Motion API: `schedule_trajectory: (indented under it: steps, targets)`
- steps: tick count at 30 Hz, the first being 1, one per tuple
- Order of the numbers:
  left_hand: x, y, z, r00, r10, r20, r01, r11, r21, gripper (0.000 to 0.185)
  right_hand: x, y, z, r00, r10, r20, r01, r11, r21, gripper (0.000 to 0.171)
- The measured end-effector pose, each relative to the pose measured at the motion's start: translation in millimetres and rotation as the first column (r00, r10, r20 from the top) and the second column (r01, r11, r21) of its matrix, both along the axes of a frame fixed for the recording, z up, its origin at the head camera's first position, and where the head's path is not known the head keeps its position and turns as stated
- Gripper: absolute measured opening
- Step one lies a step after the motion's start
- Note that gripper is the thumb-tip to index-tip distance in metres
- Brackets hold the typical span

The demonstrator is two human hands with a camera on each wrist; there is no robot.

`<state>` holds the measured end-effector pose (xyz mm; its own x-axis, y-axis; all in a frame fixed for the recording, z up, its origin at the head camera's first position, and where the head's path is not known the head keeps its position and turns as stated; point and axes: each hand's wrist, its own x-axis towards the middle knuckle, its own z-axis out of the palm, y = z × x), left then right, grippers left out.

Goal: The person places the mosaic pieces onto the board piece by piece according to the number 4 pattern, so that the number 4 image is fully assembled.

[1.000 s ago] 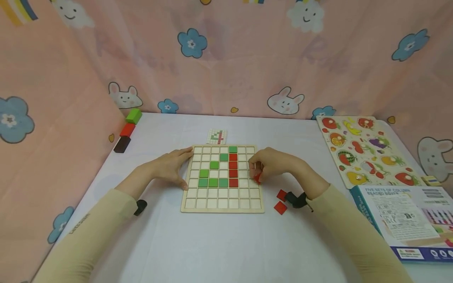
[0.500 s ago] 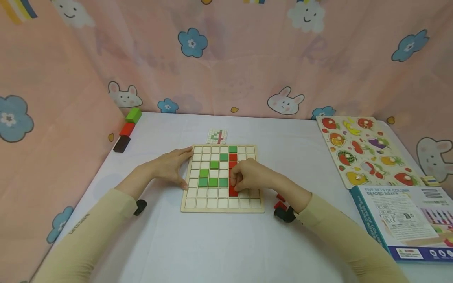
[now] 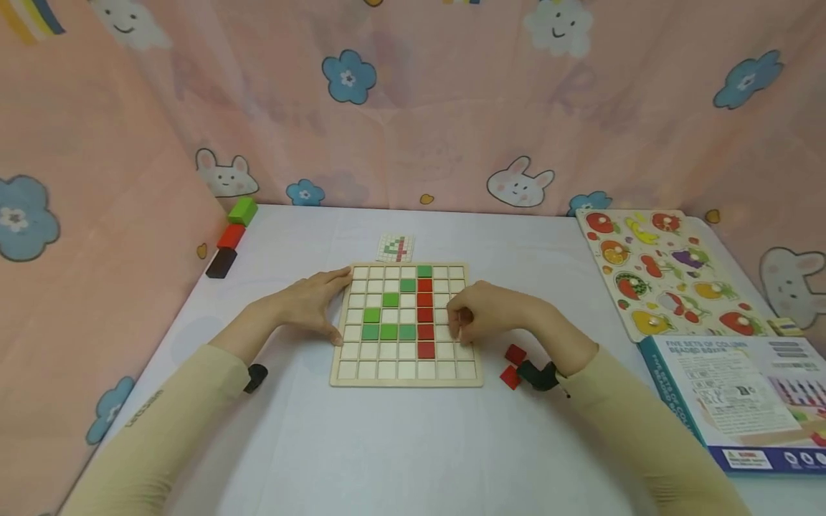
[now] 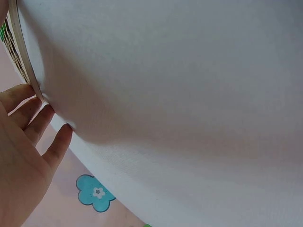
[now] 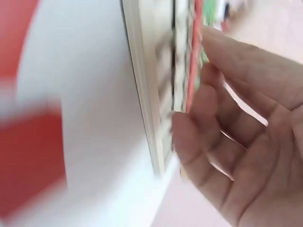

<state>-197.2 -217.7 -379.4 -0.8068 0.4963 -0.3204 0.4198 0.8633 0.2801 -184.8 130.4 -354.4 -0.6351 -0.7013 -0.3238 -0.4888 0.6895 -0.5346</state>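
Head view: left hand (image 3: 310, 304) rests flat, steadying the grid board (image 3: 405, 380); right hand (image 3: 487, 315) hovers loosely curled, empty, near two loose red tiles (image 3: 513, 364). Tiles look light, stiff; pinch their edges.

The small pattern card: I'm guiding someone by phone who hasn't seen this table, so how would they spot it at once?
Start at the wooden grid board in the middle of the white table. Just beyond its far edge, toward the pink curtain, lies the pattern card, flat on the table. Unlike the board, it is a small white paper square printed with a tiny grid in green and red.
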Motion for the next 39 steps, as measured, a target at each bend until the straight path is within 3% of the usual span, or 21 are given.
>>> schedule_trajectory:
  steps: [7,13,18,23,32,35,39]
  targets:
    - [0.6,1,1.0,1.0,0.0,0.005,0.0,1.0,-0.002,0.122,-8.5,43,5.7,0.989,-0.068,0.133,0.047,0.987,0.153,0.022]
    - [1.8,0,1.1,1.0,0.006,0.004,-0.006,1.0,-0.006,0.121,-7.6,58,-5.8,0.97,-0.031,0.24,-0.009,0.986,0.164,0.032]
    - [1.5,0,-0.5,1.0,0.011,0.007,-0.011,1.0,-0.011,0.123,-4.3,58,-10.3,0.98,0.003,0.197,-0.038,0.984,0.173,0.032]
    - [1.0,1,-1.1,1.0,0.008,0.004,-0.008,1.0,-0.01,0.122,-9.9,58,-14.0,0.992,-0.036,0.125,0.016,0.988,0.156,0.028]
    - [0.0,1,-0.6,1.0,-0.002,-0.005,0.002,1.0,-0.011,0.121,-24.4,57,-12.5,0.989,-0.151,-0.005,0.151,0.989,-0.006,0.017]
    - [-0.3,1,-0.2,1.0,-0.005,-0.007,0.005,1.0,-0.012,0.122,-19.8,45,-6.8,0.983,-0.18,-0.024,0.176,0.977,-0.118,0.014]
    - [-0.7,1,-0.1,1.0,-0.001,-0.005,0.001,1.0,-0.006,0.122,-5.8,18,-3.0,0.986,-0.165,0.027,0.167,0.96,-0.225,0.01]
